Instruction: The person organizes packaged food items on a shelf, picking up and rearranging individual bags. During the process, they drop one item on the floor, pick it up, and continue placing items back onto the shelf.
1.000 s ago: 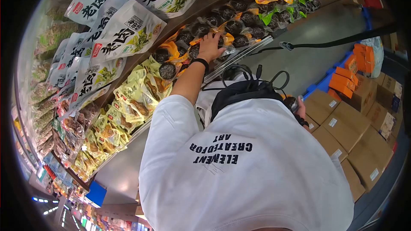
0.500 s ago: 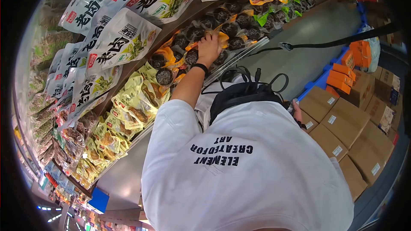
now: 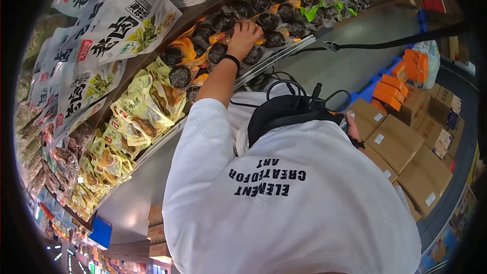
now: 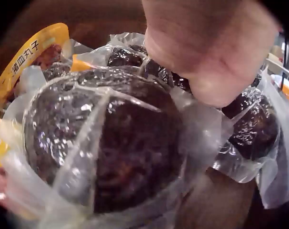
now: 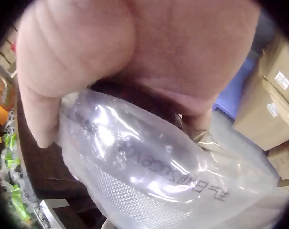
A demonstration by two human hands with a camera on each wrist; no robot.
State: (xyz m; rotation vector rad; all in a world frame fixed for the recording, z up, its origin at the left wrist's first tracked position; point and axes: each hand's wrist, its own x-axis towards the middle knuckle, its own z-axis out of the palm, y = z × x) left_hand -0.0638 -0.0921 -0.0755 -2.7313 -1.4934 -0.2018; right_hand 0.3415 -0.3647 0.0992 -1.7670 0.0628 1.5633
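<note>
Rows of vacuum-packed dark pig-blood balls [image 3: 267, 22] with orange labels lie on the shelf. My left hand [image 3: 245, 39] reaches over them, its fingers bent down among the packs and its fingertips hidden. In the left wrist view, one large ball in clear wrap [image 4: 101, 143] sits close below this hand [image 4: 211, 47], whose grip I cannot tell. Down beside the body, my right hand [image 3: 352, 126] is partly covered by the shirt. The right wrist view shows that hand [image 5: 130, 52] gripping a clear vacuum pack [image 5: 139, 162] with a printed date and a dark ball inside.
White pouches [image 3: 129, 20] stand behind the packs, and yellow packets [image 3: 147, 106] lie to their left. A metal rail [image 3: 276, 62] edges the shelf. A black strap [image 3: 395, 40] crosses at right, above stacked cartons [image 3: 395, 142] and a blue crate [image 3: 370, 89] with orange boxes [image 3: 390, 91].
The head view has shifted, so the pouches and cartons sit further left. My left hand stays over the packs, its thumb now less visible. The right hand's pack is less exposed than before.
</note>
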